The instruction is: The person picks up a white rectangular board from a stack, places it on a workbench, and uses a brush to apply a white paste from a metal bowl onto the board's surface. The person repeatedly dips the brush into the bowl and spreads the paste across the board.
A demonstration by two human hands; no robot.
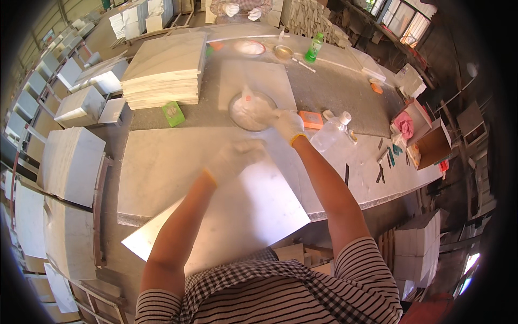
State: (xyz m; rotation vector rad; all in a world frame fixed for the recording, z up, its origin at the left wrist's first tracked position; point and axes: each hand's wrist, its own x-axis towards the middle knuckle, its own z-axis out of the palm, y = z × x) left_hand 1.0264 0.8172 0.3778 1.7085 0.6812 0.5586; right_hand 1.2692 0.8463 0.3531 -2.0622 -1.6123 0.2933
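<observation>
My right hand (pixel 288 124), in a white glove with a yellow cuff, is at the right rim of a round metal bowl (pixel 232 114) of whitish paste. Its fingers look drawn together; whatever they hold is blurred. A pale spatula-like tool (pixel 246 96) with a red mark stands in the bowl at its far side. My left hand (pixel 237 157), also gloved, is smeared by motion above the upper part of a white stone tile (pixel 251 208). That tile slants across the table's front edge toward my body. I cannot make out the left fingers.
Left of the bowl are a stack of tiles (pixel 162 70) and a green box (pixel 173 114). To its right are an orange box (pixel 311 120), a clear bottle (pixel 330 132) and dark strips (pixel 381 174). A green bottle (pixel 314 47) stands farther back. Another person's gloved hands (pixel 243 12) show beyond.
</observation>
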